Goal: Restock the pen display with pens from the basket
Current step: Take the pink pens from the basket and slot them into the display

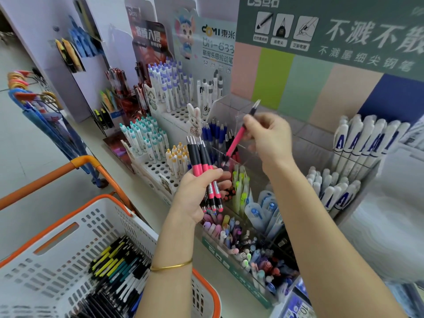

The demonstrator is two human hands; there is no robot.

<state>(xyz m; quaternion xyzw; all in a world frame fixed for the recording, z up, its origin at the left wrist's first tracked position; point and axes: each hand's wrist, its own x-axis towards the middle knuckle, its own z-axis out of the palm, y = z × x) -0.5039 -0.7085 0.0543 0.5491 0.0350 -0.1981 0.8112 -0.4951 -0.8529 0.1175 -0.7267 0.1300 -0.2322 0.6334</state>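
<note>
From my seat at the remote end, I judge this restock to be somewhere in its middle. My left hand (197, 195) is curled round a bundle of pink-and-black pens (199, 165), several of them, clicker ends up, held above the near left corner of the clear pen display (231, 260). My right hand (269, 136) pinches a single pink pen (236, 140) between thumb and fingers. The pen is tilted, and its lower end dips toward a clear compartment near the back left of the display. That end is blurred, so I cannot say whether it has passed the compartment's rim or touched what is inside.

As for what is done, the front compartments are packed with pastel pens, the ones beside them hold yellow-green pens and blue packaged ones, and a few dark pens stand in the compartment I am aiming at. I cannot tell which of these came from the basket.

There is plenty left. The bundle in my left hand has yet to go in one by one, and the white basket (68, 228) with the orange rim, low at the left off the near edge of the desk, holds a thick layer of loose pens (121, 267) in black, yellow, teal and white. My reckoning is that the pink lot is only partly placed and the other colours are not begun.
</note>
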